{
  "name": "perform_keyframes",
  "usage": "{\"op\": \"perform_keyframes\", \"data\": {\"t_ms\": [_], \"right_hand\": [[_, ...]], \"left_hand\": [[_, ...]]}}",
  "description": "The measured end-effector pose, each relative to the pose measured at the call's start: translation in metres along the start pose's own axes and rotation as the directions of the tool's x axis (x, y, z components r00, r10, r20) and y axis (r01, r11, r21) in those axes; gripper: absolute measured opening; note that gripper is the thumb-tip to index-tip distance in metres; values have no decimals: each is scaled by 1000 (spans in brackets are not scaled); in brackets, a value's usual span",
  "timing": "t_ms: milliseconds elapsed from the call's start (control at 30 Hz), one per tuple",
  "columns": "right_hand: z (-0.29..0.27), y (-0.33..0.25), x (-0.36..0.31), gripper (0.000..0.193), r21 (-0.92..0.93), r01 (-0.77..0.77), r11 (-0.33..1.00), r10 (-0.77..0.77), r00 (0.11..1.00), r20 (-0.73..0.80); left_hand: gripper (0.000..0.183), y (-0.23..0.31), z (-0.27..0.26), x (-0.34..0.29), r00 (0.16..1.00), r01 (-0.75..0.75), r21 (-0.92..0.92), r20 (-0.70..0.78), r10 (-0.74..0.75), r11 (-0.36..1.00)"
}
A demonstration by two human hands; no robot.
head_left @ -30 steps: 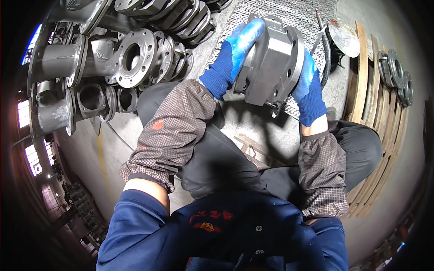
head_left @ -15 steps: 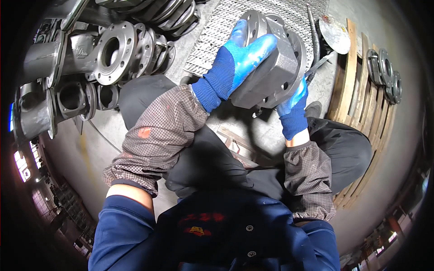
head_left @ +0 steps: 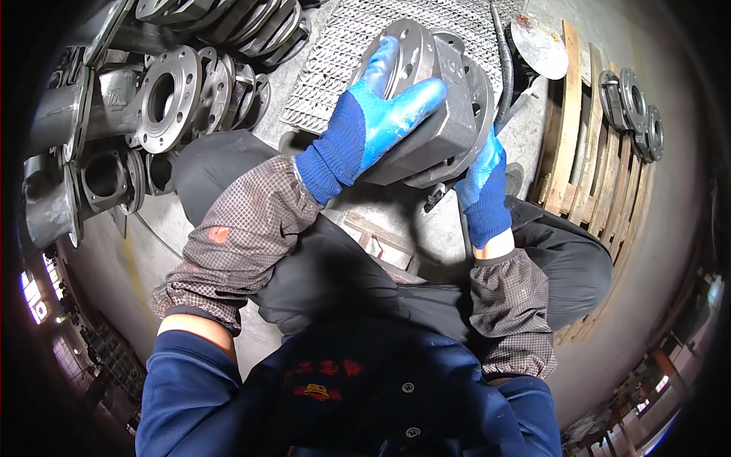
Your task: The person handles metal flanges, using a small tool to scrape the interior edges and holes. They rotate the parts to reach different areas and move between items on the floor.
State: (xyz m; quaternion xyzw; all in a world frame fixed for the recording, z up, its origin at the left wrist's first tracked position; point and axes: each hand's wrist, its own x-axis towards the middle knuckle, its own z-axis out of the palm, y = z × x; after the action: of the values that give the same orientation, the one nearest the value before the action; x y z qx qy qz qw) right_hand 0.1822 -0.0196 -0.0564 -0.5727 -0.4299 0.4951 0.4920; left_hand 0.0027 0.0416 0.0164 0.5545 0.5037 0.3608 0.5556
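A heavy grey flanged metal casting [head_left: 438,126], like a valve body, stands tilted in front of me with its round flanges and bolt holes showing. My left hand [head_left: 384,114], in a blue coated glove, is wrapped over its upper left side, thumb across the body and fingers on the left flange. My right hand [head_left: 483,179], gloved the same, is closed at the lower right rim of the casting; its fingertips are partly hidden. A small dark part [head_left: 435,196] shows just below the casting, beside the right hand. I cannot tell what it is.
Flanged castings [head_left: 169,99] are stacked at the left. Behind the work lies a metal grating [head_left: 327,68], with a dark hose [head_left: 500,57] along its right side. A wooden pallet [head_left: 567,122] bearing several flanged parts [head_left: 632,99] lies right. A small wooden frame [head_left: 373,236] sits between my legs.
The whole view has shifted, so everything sits a little farther left. The casting is turned slightly, and both hands stay on it.
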Motion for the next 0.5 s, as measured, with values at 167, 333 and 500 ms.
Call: {"op": "perform_keyframes", "data": {"t_ms": [167, 333, 500], "right_hand": [[2, -4, -2, 57, 14, -14, 1000, 14, 1000, 9], [6, 5, 18, 43, 301, -177, 937, 211, 974, -83], [17, -15, 45, 36, 491, -156, 857, 152, 987, 49]], "left_hand": [[89, 8, 1, -1, 1000, 22, -42, 10, -21, 999], [64, -6, 0, 11, 983, -182, -60, -17, 181, 982], [35, 22, -8, 38, 996, 38, -45, 88, -34, 998]]}}
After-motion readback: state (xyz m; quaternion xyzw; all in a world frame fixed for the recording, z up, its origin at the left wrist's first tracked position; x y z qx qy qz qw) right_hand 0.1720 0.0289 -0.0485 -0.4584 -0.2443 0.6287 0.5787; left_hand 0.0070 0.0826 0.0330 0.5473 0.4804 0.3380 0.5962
